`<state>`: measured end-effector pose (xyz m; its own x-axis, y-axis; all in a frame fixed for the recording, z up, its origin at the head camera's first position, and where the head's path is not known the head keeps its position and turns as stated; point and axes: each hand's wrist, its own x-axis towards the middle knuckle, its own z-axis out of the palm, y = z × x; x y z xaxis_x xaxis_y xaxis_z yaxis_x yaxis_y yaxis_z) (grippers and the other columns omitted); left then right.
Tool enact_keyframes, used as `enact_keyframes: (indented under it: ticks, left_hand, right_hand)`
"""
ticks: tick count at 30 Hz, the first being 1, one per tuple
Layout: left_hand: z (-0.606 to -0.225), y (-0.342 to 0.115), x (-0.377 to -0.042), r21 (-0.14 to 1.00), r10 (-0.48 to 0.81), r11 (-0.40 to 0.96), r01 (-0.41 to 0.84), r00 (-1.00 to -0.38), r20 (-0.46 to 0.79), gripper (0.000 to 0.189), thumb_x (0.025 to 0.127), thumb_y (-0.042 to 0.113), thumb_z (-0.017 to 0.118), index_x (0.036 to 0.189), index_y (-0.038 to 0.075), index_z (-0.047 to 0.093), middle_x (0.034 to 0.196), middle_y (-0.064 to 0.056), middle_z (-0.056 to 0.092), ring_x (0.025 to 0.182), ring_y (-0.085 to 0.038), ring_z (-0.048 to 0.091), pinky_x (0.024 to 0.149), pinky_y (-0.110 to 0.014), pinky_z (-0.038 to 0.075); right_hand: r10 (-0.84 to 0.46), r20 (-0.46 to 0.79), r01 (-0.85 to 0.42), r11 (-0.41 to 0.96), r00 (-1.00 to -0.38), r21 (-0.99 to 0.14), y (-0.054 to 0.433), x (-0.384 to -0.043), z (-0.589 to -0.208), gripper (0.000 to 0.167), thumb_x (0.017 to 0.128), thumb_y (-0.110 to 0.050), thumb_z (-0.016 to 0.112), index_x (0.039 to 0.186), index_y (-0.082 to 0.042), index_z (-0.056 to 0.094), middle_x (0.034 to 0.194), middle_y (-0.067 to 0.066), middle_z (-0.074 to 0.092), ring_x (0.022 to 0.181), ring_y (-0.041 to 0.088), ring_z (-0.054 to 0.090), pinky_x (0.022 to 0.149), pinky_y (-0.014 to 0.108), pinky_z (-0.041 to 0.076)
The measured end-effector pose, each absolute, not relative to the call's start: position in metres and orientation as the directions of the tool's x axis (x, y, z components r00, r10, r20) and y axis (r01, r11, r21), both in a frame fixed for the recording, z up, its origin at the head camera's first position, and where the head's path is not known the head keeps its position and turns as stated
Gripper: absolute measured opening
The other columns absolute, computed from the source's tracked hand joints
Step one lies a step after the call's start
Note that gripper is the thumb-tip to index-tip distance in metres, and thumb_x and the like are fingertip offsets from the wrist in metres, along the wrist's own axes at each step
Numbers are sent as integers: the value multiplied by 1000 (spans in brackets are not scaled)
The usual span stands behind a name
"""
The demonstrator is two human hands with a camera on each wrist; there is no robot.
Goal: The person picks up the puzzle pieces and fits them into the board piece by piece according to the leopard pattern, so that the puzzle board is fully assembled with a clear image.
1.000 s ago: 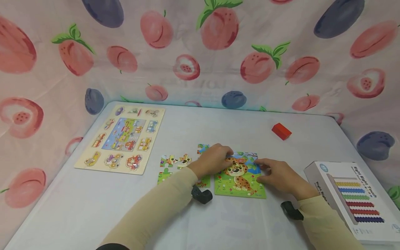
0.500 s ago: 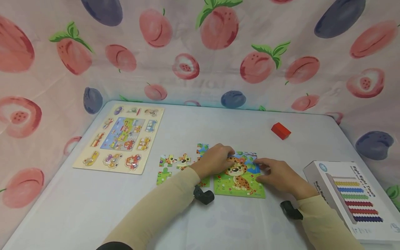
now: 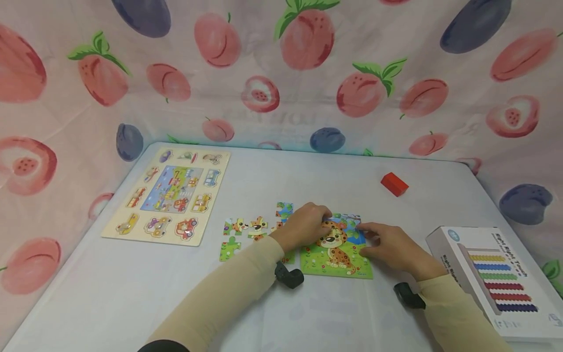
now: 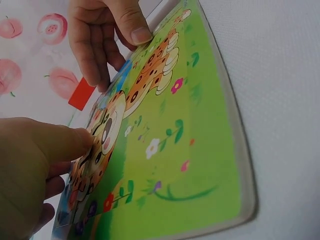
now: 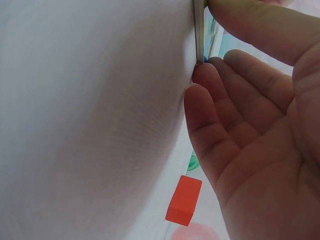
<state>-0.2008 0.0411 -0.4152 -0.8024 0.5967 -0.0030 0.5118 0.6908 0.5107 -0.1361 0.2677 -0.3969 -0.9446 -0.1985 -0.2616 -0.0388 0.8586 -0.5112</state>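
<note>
A square jigsaw puzzle (image 3: 336,259) with a spotted leopard cub on green grass lies on the white table. At its upper left my left hand (image 3: 305,225) has the thumb on the cub's head, with curled fingers around the far edge, partly hidden. The right hand (image 3: 391,244) holds the right edge; its thumb (image 5: 250,25) lies on the board's rim and the fingertips touch the side. Left of the puzzle, loose jigsaw pieces (image 3: 257,228) lie apart, some beneath my left forearm and wrist. The left wrist view shows the board's printed face (image 4: 165,145) close up.
A wooden vehicle puzzle board (image 3: 167,195) lies at the back left. A red block (image 3: 394,184) sits at the back right, and a white box (image 3: 497,283) with coloured rods pictured stands on the right. Fruit-printed cloth (image 3: 281,73) hangs behind the table.
</note>
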Motion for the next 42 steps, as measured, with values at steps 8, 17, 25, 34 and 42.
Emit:
enact_keyframes:
  ticks: [8, 17, 25, 34, 42]
  left_hand:
    - [-416, 40, -201, 513, 586, 698, 500, -810, -8, 36, 96, 25, 68, 128, 9, 66, 118, -1, 67, 107, -14, 58, 88, -25, 49]
    - [-417, 35, -201, 526, 586, 691, 496, -811, -6, 35, 97, 25, 67, 128, 10, 66, 120, -1, 66, 112, -15, 58, 91, -27, 49]
    - [-419, 33, -201, 518, 586, 694, 500, -810, -2, 34, 97, 28, 68, 127, 12, 67, 118, 1, 67, 112, -15, 58, 91, -27, 49]
    - [-420, 33, -200, 527, 587, 677, 514, -809, 35, 36, 96, 27, 70, 129, 12, 66, 122, 1, 66, 116, -16, 56, 94, -28, 48]
    - [-420, 33, -200, 551, 591, 667, 502, -806, 17, 31, 97, 24, 68, 126, 12, 67, 117, 1, 66, 111, -14, 57, 93, -26, 48]
  right_hand:
    - [-198, -267, -36, 859, -943, -511, 267, -135, -397, 62, 85, -21, 80, 140, -4, 56, 124, 17, 63, 109, 36, 61, 92, 52, 51]
    - [-205, -262, -45, 860, -943, -509, 268, -136, -397, 62, 85, -22, 80, 140, -4, 56, 124, 17, 63, 108, 35, 60, 92, 52, 51]
    - [-203, -262, -44, 861, -943, -506, 268, -136, -398, 62, 85, -22, 80, 140, -4, 56, 124, 17, 62, 109, 36, 60, 92, 53, 51]
    - [-197, -268, -38, 863, -943, -503, 267, -135, -397, 63, 85, -22, 80, 140, -4, 55, 124, 18, 63, 108, 36, 60, 92, 53, 51]
    - [-193, -265, -37, 866, -945, -499, 268, -136, -398, 63, 85, -22, 81, 140, -4, 56, 124, 18, 63, 108, 36, 60, 92, 52, 51]
